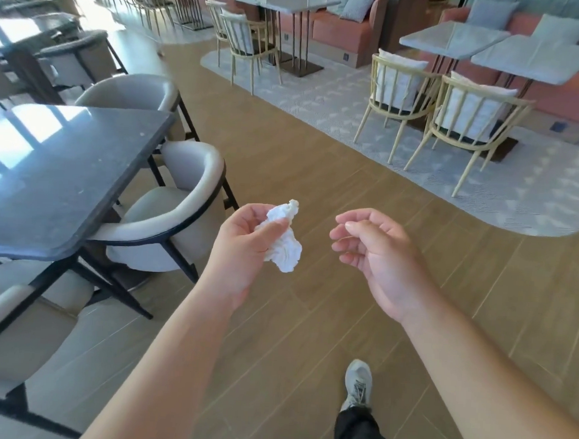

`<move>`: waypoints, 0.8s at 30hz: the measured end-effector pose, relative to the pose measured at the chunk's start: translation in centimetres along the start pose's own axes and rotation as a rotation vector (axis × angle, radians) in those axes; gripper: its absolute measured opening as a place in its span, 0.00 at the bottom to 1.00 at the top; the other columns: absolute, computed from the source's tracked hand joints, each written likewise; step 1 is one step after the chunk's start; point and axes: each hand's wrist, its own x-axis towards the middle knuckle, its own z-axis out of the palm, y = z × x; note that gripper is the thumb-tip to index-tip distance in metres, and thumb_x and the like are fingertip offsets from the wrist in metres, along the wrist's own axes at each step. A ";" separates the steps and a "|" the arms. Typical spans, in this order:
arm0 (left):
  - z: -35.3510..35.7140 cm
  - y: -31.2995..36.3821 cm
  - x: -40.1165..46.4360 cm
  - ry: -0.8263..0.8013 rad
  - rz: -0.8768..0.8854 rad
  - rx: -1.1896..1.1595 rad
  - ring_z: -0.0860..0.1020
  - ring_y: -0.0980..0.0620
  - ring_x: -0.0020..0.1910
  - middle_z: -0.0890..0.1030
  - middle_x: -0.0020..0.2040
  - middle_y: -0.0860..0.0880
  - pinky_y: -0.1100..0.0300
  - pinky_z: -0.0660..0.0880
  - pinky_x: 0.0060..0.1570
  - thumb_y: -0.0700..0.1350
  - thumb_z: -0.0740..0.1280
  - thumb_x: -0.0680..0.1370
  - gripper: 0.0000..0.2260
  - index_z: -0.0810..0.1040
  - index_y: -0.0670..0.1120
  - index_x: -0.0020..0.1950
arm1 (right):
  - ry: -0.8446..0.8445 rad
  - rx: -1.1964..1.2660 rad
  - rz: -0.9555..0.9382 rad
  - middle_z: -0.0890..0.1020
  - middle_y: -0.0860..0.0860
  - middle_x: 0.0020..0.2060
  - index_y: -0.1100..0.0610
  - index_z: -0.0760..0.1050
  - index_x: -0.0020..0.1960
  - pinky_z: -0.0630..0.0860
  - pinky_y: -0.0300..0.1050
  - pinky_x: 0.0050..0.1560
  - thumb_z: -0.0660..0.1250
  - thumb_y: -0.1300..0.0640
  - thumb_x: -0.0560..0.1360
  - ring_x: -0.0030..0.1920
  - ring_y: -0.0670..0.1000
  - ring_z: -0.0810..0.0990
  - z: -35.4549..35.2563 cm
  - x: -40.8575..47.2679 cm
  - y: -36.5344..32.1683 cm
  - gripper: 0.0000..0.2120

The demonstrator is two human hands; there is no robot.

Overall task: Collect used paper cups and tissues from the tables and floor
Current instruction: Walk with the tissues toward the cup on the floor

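A crumpled white tissue is held in my left hand, pinched between thumb and fingers, in the middle of the head view above the wooden floor. My right hand hovers a short way to the right of the tissue, palm turned inward. Its fingers are loosely curled and hold nothing. No paper cup shows in the view.
A dark stone table with cream armchairs stands at the left. Wooden spindle chairs and grey tables stand on a pale rug at the right, before pink sofas. Wooden floor runs between them. My shoe is below.
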 end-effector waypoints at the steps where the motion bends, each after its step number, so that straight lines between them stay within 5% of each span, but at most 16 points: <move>1: 0.4 -0.2 1.4 0.002 -0.011 0.004 0.83 0.42 0.36 0.83 0.39 0.40 0.54 0.77 0.37 0.42 0.70 0.80 0.11 0.77 0.36 0.57 | 0.008 0.012 0.003 0.84 0.50 0.39 0.53 0.80 0.47 0.75 0.42 0.42 0.63 0.58 0.74 0.40 0.48 0.81 -0.3 1.6 0.0 0.07; 15: 8.1 2.9 25.4 0.080 0.016 0.076 0.81 0.42 0.32 0.82 0.35 0.41 0.54 0.77 0.34 0.44 0.71 0.79 0.09 0.78 0.39 0.53 | -0.075 0.103 0.034 0.85 0.51 0.40 0.51 0.81 0.45 0.75 0.43 0.42 0.63 0.56 0.71 0.40 0.48 0.82 -9.2 27.7 -5.1 0.08; 24: 8.2 3.9 35.3 0.127 0.066 -0.005 0.81 0.45 0.32 0.82 0.36 0.44 0.56 0.77 0.31 0.44 0.71 0.78 0.04 0.83 0.45 0.50 | -0.198 0.069 0.044 0.85 0.51 0.41 0.52 0.81 0.46 0.75 0.44 0.42 0.63 0.57 0.74 0.41 0.48 0.82 -7.8 39.1 -6.7 0.08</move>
